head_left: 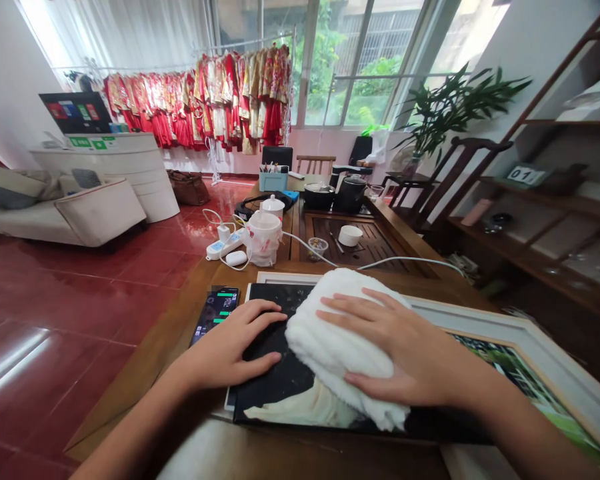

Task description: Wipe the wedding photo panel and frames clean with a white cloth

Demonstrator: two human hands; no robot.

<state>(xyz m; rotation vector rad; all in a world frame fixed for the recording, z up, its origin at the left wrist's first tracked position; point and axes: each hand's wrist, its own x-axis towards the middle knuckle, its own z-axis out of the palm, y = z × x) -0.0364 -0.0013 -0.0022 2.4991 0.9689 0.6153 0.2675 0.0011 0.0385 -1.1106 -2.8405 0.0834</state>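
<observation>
A folded white towel [343, 333] lies on a dark photo panel [275, 373] with a pale, cloth-like shape along its near edge. My right hand [390, 347] grips the towel from above, fingers stretched over the top and thumb at the near side. Flat on the left part of the panel rests my left hand [240, 343], open, its fingers apart and nothing in them. Under the panel and to the right is a white-framed picture [510, 333] with a green scene, partly hidden by my right forearm.
A lit phone [217, 310] lies left of the panel. Beyond stand a wrapped white cup [264, 237], a power strip [225, 245], a small white bowl [351, 235] on a slatted tea tray [380, 250] and a black pot [350, 193]. A white cable [405, 259] crosses the table.
</observation>
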